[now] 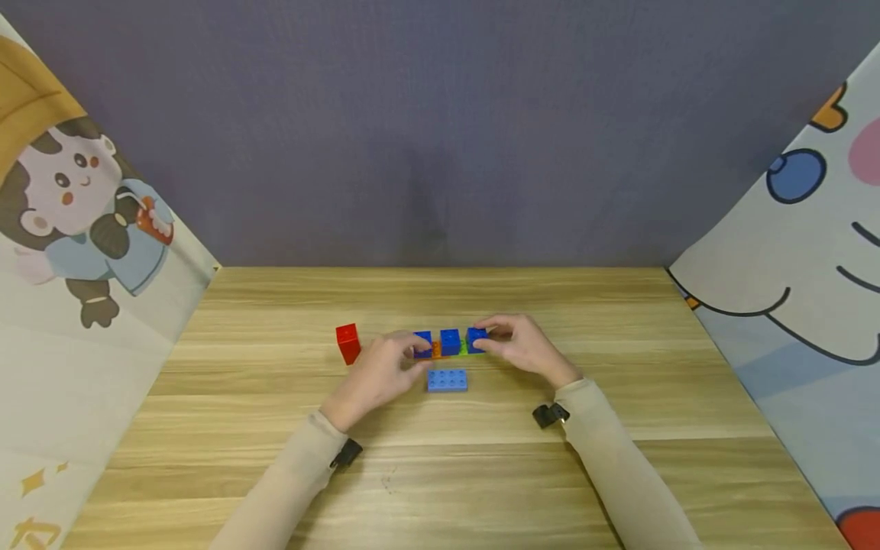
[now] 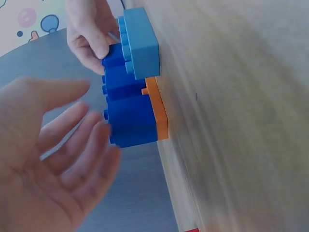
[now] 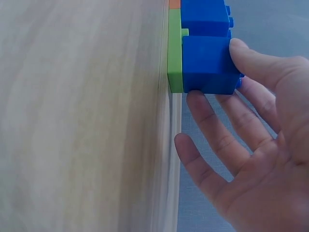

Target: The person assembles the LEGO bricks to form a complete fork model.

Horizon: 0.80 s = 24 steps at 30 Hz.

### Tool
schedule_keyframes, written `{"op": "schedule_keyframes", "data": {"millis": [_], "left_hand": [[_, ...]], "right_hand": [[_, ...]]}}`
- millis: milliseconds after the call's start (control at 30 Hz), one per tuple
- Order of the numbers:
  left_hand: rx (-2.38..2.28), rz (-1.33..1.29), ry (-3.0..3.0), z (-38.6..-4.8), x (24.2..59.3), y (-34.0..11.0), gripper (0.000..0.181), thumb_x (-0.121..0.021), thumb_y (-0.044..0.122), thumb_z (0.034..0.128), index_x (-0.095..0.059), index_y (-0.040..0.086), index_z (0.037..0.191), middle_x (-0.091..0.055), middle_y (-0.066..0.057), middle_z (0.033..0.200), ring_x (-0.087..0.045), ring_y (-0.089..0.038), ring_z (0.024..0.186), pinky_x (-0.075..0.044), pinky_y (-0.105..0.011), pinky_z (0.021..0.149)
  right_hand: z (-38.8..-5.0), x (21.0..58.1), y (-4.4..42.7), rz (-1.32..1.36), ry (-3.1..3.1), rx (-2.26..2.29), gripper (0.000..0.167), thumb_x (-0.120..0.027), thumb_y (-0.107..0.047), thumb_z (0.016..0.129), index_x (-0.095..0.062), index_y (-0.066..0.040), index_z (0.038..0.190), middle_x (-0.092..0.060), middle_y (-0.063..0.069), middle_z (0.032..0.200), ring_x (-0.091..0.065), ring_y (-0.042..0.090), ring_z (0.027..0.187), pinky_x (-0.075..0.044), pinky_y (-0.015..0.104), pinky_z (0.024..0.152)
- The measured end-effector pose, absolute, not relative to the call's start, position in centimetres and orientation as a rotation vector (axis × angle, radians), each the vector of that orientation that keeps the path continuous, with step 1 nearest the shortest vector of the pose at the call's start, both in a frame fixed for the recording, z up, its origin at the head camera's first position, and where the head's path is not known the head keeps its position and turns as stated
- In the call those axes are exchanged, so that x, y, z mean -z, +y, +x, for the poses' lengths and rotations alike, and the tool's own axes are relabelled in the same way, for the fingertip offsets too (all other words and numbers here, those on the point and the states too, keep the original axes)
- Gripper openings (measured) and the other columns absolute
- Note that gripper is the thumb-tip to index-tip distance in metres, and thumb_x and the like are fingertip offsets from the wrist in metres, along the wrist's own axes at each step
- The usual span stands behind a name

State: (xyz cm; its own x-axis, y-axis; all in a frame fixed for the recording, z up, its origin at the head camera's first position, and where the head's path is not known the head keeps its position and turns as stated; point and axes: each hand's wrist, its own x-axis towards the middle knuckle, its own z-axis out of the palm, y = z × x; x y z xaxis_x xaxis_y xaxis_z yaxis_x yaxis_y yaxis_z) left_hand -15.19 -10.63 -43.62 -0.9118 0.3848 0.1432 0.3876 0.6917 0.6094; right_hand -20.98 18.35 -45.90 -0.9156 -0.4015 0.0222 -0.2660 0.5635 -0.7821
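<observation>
Three dark blue bricks stand in a row on a flat orange brick (image 2: pixel 158 111) and a flat light green brick (image 3: pixel 175 53). My right hand (image 1: pixel 519 344) pinches the right blue brick (image 3: pixel 207 65), thumb on its studded edge and fingertips at its end and far side. Beside the left blue brick (image 2: pixel 133 121) is my left hand (image 1: pixel 385 370), its fingers loosely spread and not gripping. The middle blue brick (image 1: pixel 450 342) sits across the gap between the hands. A light blue flat brick (image 1: pixel 447 380) lies in front of the row, studs up.
A tall red brick (image 1: pixel 348 345) stands left of the row, just beyond my left hand. Everything rests on a wood-grain table (image 1: pixel 467 489), with a grey panel (image 1: pixel 440 137) behind and cartoon-printed walls on both sides.
</observation>
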Motion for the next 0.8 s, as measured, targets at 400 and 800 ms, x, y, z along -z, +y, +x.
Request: {"op": "schedule_keyframes", "data": {"millis": [400, 800], "left_hand": [[0.986, -0.553, -2.868, -17.2, 44.9, -10.4, 0.043, -0.08, 0.015, 0.0963, -0.07, 0.008, 0.138, -0.071, -0.013, 0.139, -0.07, -0.03, 0.119, -0.057, -0.048, 0.107], [1.038, -0.508, -2.914, -17.1, 44.8, -10.6, 0.041, -0.08, 0.017, 0.0978, -0.071, 0.011, 0.137, -0.073, -0.013, 0.136, -0.073, -0.028, 0.115, -0.06, -0.048, 0.102]], "right_hand": [[-20.9, 45.9, 18.3, -0.57, 2.632, 1.257, 0.036, -0.08, -0.035, 0.098, -0.076, -0.019, 0.13, -0.077, 0.006, 0.126, -0.076, 0.022, 0.106, -0.064, 0.043, 0.09], [-20.8, 45.9, 18.4, -0.64, 2.636, 1.192, 0.042, -0.081, -0.026, 0.097, -0.071, -0.018, 0.137, -0.072, 0.008, 0.137, -0.073, 0.031, 0.117, -0.06, 0.053, 0.102]]}}
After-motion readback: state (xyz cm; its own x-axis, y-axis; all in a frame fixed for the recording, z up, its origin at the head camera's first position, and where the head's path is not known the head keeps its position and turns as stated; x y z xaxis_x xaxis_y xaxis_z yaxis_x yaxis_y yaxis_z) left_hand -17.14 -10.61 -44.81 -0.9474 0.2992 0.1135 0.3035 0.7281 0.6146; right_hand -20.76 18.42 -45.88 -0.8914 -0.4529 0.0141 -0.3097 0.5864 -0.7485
